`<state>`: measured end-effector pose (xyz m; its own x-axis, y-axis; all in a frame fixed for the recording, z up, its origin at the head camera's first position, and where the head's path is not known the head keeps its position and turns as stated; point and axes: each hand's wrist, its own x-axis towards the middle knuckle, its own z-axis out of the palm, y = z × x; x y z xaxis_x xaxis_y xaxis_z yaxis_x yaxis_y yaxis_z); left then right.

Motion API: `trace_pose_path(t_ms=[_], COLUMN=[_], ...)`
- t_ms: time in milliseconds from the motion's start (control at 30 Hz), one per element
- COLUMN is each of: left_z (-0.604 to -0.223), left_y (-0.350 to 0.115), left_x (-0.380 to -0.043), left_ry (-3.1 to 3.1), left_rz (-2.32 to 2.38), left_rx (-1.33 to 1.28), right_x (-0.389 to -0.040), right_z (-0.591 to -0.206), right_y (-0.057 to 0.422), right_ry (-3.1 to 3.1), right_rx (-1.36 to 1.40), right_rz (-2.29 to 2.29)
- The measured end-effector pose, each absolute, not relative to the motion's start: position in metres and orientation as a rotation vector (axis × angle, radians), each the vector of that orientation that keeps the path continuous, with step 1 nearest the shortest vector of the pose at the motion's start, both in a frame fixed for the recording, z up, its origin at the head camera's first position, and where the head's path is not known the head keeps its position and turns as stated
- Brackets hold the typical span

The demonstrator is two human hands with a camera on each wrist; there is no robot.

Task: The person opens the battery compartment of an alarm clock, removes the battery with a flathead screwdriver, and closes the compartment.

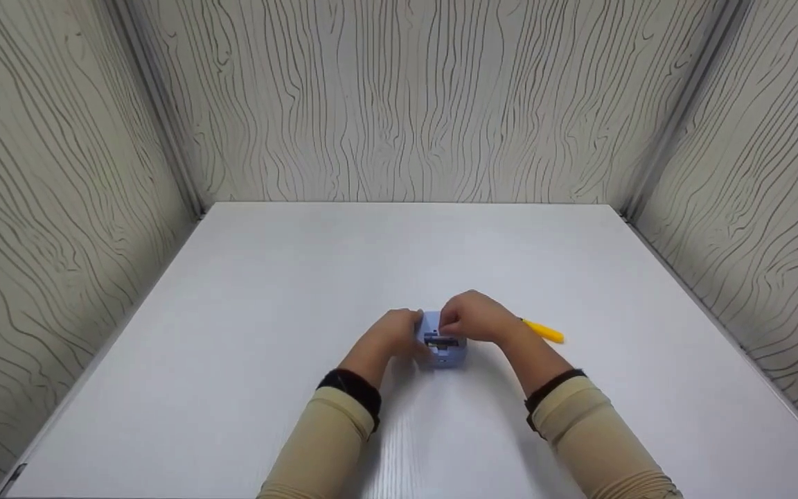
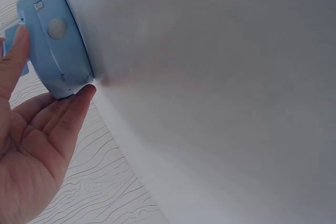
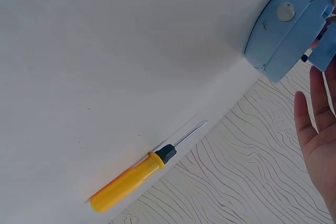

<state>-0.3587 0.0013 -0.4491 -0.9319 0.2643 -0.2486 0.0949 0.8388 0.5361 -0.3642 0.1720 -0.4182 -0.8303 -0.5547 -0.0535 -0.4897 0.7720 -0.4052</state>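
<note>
We see wood-patterned walls (image 1: 399, 104) standing round a white desk (image 1: 253, 277), with two tan sleeves (image 1: 323, 443) reaching in over its near edge. The left hand (image 1: 395, 330) is clamped on the device (image 2: 52, 51), its thumb on one face and its fingers at the lower end. The right hand (image 1: 475, 317) has its fingers bunched over the top — we cannot tell whether they pinch anything. The step in hand, we judge, is close work at the opened-up part of the device; the next move seems to call for a firm left hold while the right fingertips work in a tight space. The device is about midway between the desk's left and right edges, well in from the far edge. It looks light blue, compact and rounded, with a seam along its side. To its right lies a yellow-handled screwdriver (image 3: 149, 166), butt towards the desk's near right corner. A small blue piece (image 3: 325, 51) shows by the right fingers — joined or loose, we can't say. Smaller again are the device's dark slot (image 1: 442, 342) and a round grey disc (image 2: 56, 29).
</note>
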Motion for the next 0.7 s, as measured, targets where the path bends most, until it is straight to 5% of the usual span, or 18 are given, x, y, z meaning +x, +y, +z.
trace_pose_path(t_ms=[700], left_z=[-0.452], left_y=[0.003], left_x=[-0.357], left_ry=[2.697], left_rz=[0.804], left_rx=[0.198], right_x=[-0.372], right_z=[-0.414], right_y=[0.198], right_ry=[2.827], right_rx=[-0.779], right_rz=[-0.653])
